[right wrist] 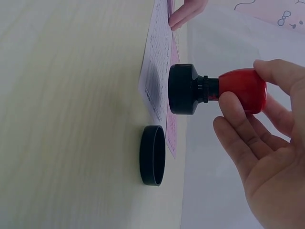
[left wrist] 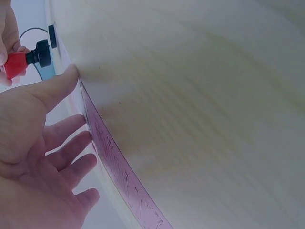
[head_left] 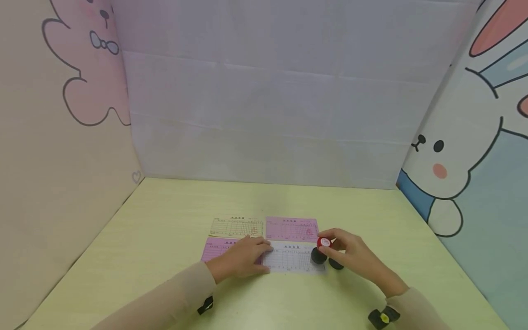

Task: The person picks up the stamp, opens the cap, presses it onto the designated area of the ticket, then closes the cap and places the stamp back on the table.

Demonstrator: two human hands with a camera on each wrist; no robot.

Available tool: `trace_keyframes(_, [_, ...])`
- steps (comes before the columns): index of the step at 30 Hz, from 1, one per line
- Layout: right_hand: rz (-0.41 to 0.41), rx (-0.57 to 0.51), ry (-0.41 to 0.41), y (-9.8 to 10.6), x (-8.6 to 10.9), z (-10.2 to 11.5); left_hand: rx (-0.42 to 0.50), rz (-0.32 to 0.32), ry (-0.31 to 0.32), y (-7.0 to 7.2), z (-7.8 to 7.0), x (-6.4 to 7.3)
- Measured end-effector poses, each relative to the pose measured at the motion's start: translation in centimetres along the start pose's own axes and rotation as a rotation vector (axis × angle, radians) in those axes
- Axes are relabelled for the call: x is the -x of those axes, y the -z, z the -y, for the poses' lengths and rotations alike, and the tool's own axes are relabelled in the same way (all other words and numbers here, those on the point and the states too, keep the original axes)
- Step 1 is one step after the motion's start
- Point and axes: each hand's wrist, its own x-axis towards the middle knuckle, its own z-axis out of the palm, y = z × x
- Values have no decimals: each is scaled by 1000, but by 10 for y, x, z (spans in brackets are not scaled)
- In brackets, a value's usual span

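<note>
My right hand (head_left: 355,255) holds a self-inking stamp by its red handle (right wrist: 242,89), thumb and fingers around it. Its round black base (right wrist: 182,89) hovers over the right end of a white printed slip (head_left: 286,259), apart from the paper. On the table beside that end lies the stamp's black round cap (right wrist: 146,157), hollow side up. My left hand (head_left: 242,256) rests across the white slip's left edge and a purple slip (head_left: 215,248), fingers spread and fairly straight, covering part of both. The left wrist view shows its fingertips (left wrist: 71,74) touching the papers.
Behind these lie a yellow slip (head_left: 233,226) and a pink slip (head_left: 287,229), each with a red stamp mark at its right. The pale yellow table (head_left: 165,206) is bounded by a white back wall (head_left: 268,101) and side walls with cartoon animals.
</note>
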Motion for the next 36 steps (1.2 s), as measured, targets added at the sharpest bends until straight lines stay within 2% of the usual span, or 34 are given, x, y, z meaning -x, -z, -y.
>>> trace_keyframes(10, [32, 21, 20, -9, 1, -3, 8, 16, 8, 0, 0, -1])
trace_keyframes(26, [38, 36, 8, -9, 0, -3, 21, 11, 1, 7, -4, 2])
trace_keyframes(36, [37, 22, 22, -13, 2, -6, 7, 17, 5, 3, -2, 0])
